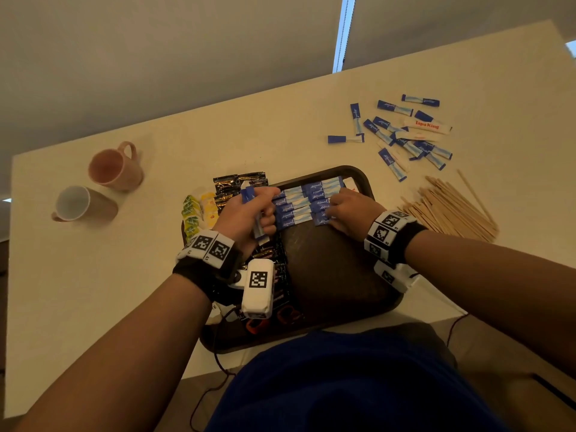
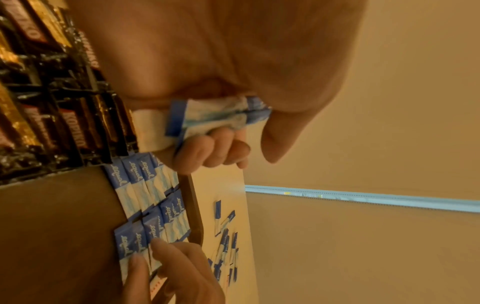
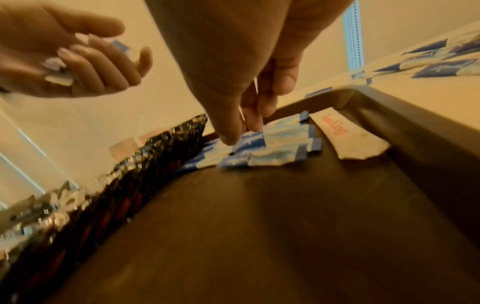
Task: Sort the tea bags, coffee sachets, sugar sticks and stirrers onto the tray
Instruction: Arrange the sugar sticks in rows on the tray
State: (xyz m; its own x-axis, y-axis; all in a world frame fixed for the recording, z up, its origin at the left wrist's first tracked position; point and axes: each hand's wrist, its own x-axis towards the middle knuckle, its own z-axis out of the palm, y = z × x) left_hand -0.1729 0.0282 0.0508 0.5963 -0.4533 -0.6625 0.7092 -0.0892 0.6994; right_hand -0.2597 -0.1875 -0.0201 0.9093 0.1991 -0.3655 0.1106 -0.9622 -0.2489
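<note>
My left hand (image 1: 249, 213) grips a small bunch of blue-and-white sugar sticks (image 2: 221, 117) over the left part of the dark brown tray (image 1: 327, 269). A neat row of sugar sticks (image 1: 299, 201) lies along the tray's far edge. My right hand (image 1: 346, 210) is at the row's right end, with thumb and fingertips (image 3: 231, 139) resting on the top sticks. Black coffee sachets (image 1: 277, 275) line the tray's left side, partly hidden under my left wrist. Yellow and green tea bags (image 1: 196, 213) sit at the tray's far left.
Loose sugar sticks (image 1: 405, 135) and a white sachet (image 1: 427, 124) lie scattered on the table at the far right. A heap of wooden stirrers (image 1: 448, 210) lies right of the tray. Two mugs (image 1: 115, 166) (image 1: 81, 204) rest at the left. Another white sachet (image 3: 348, 139) lies in the tray's corner.
</note>
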